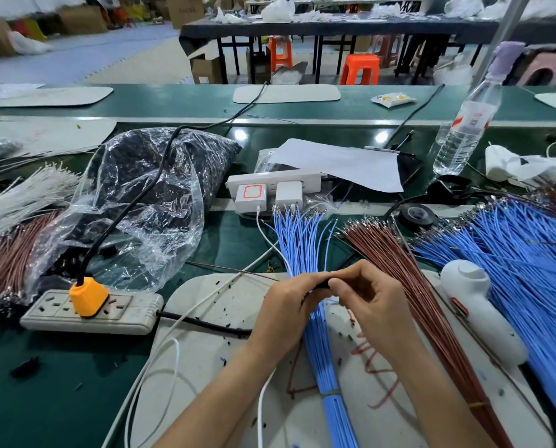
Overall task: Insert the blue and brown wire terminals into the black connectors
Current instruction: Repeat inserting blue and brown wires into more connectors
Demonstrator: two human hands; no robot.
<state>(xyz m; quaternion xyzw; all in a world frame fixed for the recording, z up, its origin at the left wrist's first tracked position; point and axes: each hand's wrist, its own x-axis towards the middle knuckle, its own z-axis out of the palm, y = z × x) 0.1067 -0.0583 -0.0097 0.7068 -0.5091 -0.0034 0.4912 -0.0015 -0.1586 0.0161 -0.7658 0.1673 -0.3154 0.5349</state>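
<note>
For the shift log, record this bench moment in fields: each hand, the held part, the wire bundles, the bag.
left hand: pinches the black connector's left end
right hand: pinches its right end
black connector: between both hands, above the blue bundle
blue bundle: on the white mat, terminals pointing away from the person
brown bundle: right of the blue bundle, fanned out
plastic bag: left of the mat, dark contents, unclear

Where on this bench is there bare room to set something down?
Free: the green bench near-left, bordered by the power strip and the white mat; also the mat's left part beside the white cable. Crowded: the right side, where brown wires, blue wires and a white tool lie packed.
</note>
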